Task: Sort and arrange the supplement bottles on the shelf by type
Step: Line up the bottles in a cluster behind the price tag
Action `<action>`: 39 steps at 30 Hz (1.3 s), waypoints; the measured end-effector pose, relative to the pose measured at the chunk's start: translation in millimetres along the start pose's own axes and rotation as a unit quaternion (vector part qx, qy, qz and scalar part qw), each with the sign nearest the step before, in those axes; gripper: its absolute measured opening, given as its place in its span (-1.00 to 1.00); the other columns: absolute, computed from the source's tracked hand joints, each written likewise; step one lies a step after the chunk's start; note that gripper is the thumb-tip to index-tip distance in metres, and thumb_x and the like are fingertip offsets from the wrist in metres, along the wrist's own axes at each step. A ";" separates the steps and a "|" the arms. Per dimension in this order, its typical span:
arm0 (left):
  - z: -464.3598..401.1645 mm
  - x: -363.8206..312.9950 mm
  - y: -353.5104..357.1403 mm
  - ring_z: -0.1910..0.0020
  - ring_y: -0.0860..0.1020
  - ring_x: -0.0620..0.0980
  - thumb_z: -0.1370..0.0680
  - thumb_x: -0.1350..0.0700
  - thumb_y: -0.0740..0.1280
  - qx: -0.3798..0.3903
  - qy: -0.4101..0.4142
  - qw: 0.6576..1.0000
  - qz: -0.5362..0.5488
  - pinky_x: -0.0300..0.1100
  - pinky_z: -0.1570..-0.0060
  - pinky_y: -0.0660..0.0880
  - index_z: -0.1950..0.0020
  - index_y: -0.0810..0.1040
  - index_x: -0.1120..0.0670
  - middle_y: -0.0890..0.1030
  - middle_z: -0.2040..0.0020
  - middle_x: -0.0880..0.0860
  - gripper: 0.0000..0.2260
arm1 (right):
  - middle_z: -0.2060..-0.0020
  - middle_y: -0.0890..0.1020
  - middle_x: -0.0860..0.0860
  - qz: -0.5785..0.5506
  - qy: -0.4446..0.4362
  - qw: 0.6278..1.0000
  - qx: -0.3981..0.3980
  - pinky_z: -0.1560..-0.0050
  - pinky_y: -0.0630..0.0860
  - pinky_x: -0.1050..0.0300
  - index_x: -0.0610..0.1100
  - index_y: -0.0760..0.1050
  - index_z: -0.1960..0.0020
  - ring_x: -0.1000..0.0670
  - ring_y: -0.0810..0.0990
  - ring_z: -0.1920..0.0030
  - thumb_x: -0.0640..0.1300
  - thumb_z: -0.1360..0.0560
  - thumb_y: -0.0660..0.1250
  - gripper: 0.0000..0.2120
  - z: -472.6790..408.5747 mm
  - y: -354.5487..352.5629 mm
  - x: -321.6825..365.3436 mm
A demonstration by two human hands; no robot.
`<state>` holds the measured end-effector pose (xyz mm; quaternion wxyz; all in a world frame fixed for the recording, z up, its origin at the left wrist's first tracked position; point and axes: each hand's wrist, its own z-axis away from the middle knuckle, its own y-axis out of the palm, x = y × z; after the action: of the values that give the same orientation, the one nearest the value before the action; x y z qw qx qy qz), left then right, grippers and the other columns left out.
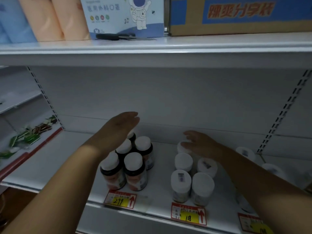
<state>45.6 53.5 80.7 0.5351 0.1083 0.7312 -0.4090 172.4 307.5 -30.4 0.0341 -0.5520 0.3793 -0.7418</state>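
Several dark brown bottles with white caps (135, 169) stand in a tight group on the white shelf (55, 166), behind a price tag marked 299 (120, 200). To their right stands a group of several white bottles (183, 181), behind a tag marked 118 (188, 213). My left hand (118, 129) hovers flat, fingers straight, over the back of the brown group and holds nothing. My right hand (200, 144) reaches in from the right with spread fingers lying on the rearmost white bottle (181, 146). More white bottles (246, 153) stand further right, partly hidden by my right arm.
The upper shelf (155, 48) hangs low overhead and carries a mask box (123, 16), a cardboard carton (239, 16) and rolled packs (50, 17). Green and brown packets (30, 134) lie on the neighbouring shelf to the left. Slotted uprights (283, 112) flank the bay.
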 end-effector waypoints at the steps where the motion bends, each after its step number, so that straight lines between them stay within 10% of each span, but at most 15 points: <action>1: -2.0 4.1 -6.4 -0.22 0.34 -0.23 -0.55 -0.14 0.16 0.003 0.004 1.000 0.006 -0.33 -0.14 0.25 -0.36 0.37 -0.15 0.37 -0.28 -0.24 -0.62 | -0.31 0.46 -0.06 -0.005 0.004 1.000 -0.008 -0.14 0.37 0.21 0.01 0.37 -0.32 0.05 0.47 -0.20 0.02 -0.42 0.40 -0.51 0.7 -0.3 6.1; 5: -9.6 27.7 -30.6 -0.04 0.38 -0.36 -0.53 -0.17 0.16 0.029 0.014 0.999 0.034 -0.57 0.19 0.27 -0.27 0.38 -0.24 0.38 -0.19 -0.30 -0.69 | -0.30 0.45 -0.04 -0.021 0.014 0.998 -0.053 -0.15 0.44 0.12 -0.03 0.39 -0.31 0.00 0.50 -0.17 0.02 -0.44 0.38 -0.52 7.3 9.4 37.5; 15: 1.5 149.7 -27.5 -0.34 0.35 -0.10 -0.58 -0.05 0.17 0.012 -0.078 0.968 0.240 0.01 -0.40 0.24 -0.36 0.33 -0.15 0.37 -0.39 -0.12 -0.66 | -0.19 0.35 0.15 -0.166 0.042 0.979 -0.110 -0.20 0.27 0.17 0.03 0.23 -0.41 0.12 0.34 -0.20 0.11 -0.56 0.13 -0.55 12.7 136.3 93.8; 25: 12.9 167.3 -1.2 0.12 0.64 -0.24 -0.45 -0.23 0.20 0.063 -0.148 0.900 0.405 -0.24 0.15 0.48 0.15 0.67 -0.23 0.70 0.11 -0.15 -0.74 | -0.16 0.56 0.04 -0.371 0.053 0.917 -0.138 -0.17 0.49 0.03 0.09 0.41 -0.20 0.04 0.56 -0.12 -0.01 -0.55 0.19 -0.77 23.7 168.3 94.0; 29: 18.0 166.3 2.1 0.04 0.65 -0.16 -0.17 -0.40 0.31 0.077 -0.122 0.905 0.400 -0.22 0.13 0.52 0.06 0.65 -0.21 0.70 0.04 -0.09 -0.54 | -0.23 0.55 -0.03 -0.447 0.051 0.884 -0.126 -0.31 0.40 -0.16 0.06 0.35 -0.33 -0.07 0.53 -0.22 0.08 -0.58 0.12 -0.65 27.9 180.4 95.3; 39: 14.0 169.4 -1.3 -0.10 0.61 -0.07 -0.46 -0.30 0.21 0.116 -0.095 0.923 0.355 -0.15 0.03 0.52 -0.14 0.56 -0.18 0.66 -0.10 -0.04 -0.64 | -0.24 0.57 -0.02 -0.467 0.049 0.881 -0.066 -0.32 0.39 -0.14 0.08 0.39 -0.33 -0.04 0.54 -0.23 0.25 -0.54 0.09 -0.55 34.0 181.7 94.5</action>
<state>-13.9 -4.6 -67.5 0.6959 0.3829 0.5381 -0.2820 97.5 116.2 -61.0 -0.3711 -0.6287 0.1272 -0.6714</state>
